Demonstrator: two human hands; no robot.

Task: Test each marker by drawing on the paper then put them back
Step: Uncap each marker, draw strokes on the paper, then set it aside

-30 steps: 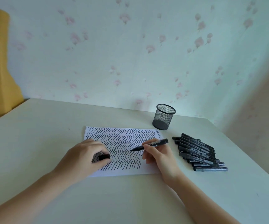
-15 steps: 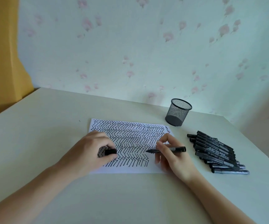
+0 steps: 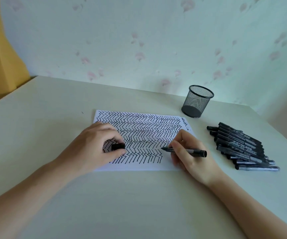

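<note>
At frame centre, on white paper (image 3: 172, 165) nearly filled with zigzags: right hand (image 3: 191, 156) pinching uncapped black marker (image 3: 185, 150), tip touching sheet; left hand (image 3: 94, 145) gripping black cap (image 3: 118, 146). Black mesh cup (image 3: 197, 101) apparently empty, marker pile (image 3: 239, 145) at right awaiting return.

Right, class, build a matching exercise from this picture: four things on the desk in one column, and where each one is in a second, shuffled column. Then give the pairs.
Things
1. marker cap
2. uncapped marker
3. mesh pen cup
4. pile of markers

Places
A. lying on the table to the right of the paper
B. standing upright beyond the paper's far right corner
C. pinched in the left hand
D. gripped in the right hand, tip at the zigzag lines

Pairs: 1-C, 2-D, 3-B, 4-A
</note>
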